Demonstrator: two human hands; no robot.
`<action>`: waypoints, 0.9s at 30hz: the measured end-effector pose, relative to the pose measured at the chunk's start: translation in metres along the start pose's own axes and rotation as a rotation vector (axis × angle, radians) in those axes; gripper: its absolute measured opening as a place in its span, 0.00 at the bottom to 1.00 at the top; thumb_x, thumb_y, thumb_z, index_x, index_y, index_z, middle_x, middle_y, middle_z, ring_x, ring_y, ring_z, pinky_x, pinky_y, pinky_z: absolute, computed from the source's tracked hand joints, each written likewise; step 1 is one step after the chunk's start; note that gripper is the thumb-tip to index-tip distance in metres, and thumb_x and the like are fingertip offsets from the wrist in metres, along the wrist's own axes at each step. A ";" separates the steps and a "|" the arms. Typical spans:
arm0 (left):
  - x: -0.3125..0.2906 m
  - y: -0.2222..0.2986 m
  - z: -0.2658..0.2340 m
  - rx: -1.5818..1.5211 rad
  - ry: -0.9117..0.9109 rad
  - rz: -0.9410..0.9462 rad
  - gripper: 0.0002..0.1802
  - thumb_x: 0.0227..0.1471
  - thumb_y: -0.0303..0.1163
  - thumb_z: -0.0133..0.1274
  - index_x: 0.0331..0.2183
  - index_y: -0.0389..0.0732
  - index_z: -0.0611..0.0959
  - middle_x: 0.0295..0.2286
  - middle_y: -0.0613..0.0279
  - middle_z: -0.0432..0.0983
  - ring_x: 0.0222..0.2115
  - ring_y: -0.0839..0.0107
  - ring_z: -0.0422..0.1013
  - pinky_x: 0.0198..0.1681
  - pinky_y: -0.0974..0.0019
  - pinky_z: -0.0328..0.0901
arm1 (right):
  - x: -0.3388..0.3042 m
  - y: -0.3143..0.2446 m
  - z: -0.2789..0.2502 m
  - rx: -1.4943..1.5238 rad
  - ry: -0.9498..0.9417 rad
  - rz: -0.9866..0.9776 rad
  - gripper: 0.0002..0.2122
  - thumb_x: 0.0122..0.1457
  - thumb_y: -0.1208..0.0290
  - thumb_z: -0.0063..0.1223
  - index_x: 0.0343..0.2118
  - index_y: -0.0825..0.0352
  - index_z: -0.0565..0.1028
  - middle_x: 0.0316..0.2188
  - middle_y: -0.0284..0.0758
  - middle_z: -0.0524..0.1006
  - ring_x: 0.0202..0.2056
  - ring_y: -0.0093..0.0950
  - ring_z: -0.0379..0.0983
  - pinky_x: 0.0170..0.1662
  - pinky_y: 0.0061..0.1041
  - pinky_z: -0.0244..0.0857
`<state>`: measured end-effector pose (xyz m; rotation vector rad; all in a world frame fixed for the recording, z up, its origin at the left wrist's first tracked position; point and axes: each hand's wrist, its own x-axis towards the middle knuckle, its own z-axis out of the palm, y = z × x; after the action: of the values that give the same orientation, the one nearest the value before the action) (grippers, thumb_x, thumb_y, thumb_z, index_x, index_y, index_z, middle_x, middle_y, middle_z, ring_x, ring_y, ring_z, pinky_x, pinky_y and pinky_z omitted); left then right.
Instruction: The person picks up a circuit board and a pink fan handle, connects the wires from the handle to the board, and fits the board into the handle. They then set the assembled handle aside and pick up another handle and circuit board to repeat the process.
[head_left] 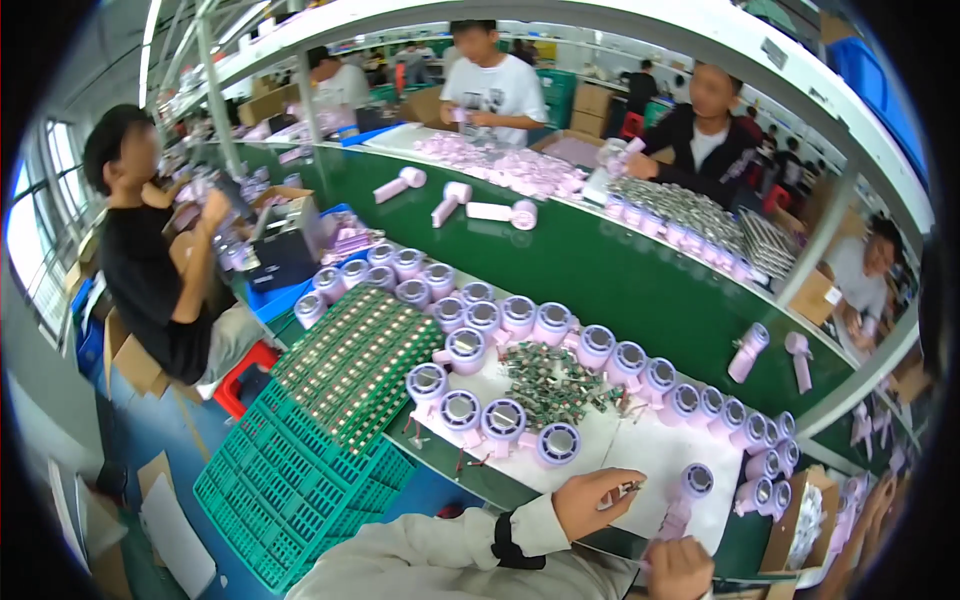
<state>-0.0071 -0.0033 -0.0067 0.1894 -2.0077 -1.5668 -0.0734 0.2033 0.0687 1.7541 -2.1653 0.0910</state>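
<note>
Over the white work sheet (640, 455), my left hand (592, 503) is closed in a pinch on a small circuit board (629, 488), its details too small to read. My right hand (681, 570) makes a fist at the lower edge; whatever is inside it is hidden. Just beyond that fist lies a lilac handheld fan (697, 481), its round head pointing away and its handle toward me. Farther off, a heap of small green circuit boards with wires (560, 385) rests on the sheet. Rows of lilac fan bodies (597, 345) stand around it.
Green board panels (355, 365) lie on stacked green plastic crates (285, 480) at left. Behind runs a green conveyor belt (590, 260) carrying several lilac fans. A cardboard box (800, 520) stands at right. Co-workers sit across the belt, and one person (160, 250) sits at left.
</note>
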 end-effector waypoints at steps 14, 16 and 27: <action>0.002 -0.002 -0.009 -0.195 -0.305 0.163 0.15 0.52 0.28 0.58 0.43 0.39 0.82 0.30 0.59 0.81 0.24 0.69 0.75 0.28 0.66 0.69 | 0.027 0.012 0.016 0.491 -0.168 0.330 0.15 0.61 0.64 0.55 0.48 0.66 0.77 0.38 0.49 0.78 0.40 0.47 0.76 0.42 0.42 0.71; 0.003 0.001 -0.011 -0.196 -0.385 0.146 0.14 0.51 0.27 0.58 0.43 0.39 0.82 0.30 0.59 0.81 0.23 0.69 0.75 0.28 0.66 0.69 | 0.033 0.017 0.017 0.511 -0.249 0.399 0.14 0.61 0.64 0.56 0.46 0.67 0.79 0.33 0.49 0.79 0.35 0.48 0.77 0.38 0.43 0.70; 0.004 0.012 -0.008 -0.230 -0.494 0.103 0.10 0.47 0.27 0.60 0.35 0.39 0.82 0.22 0.59 0.78 0.20 0.66 0.76 0.24 0.65 0.69 | 0.021 0.031 0.026 0.361 -0.319 0.196 0.13 0.59 0.70 0.56 0.47 0.61 0.79 0.36 0.44 0.79 0.32 0.44 0.78 0.33 0.39 0.70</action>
<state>-0.0032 -0.0076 0.0067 -0.4229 -2.1211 -1.8936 -0.1125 0.1838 0.0563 1.8389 -2.6897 0.2850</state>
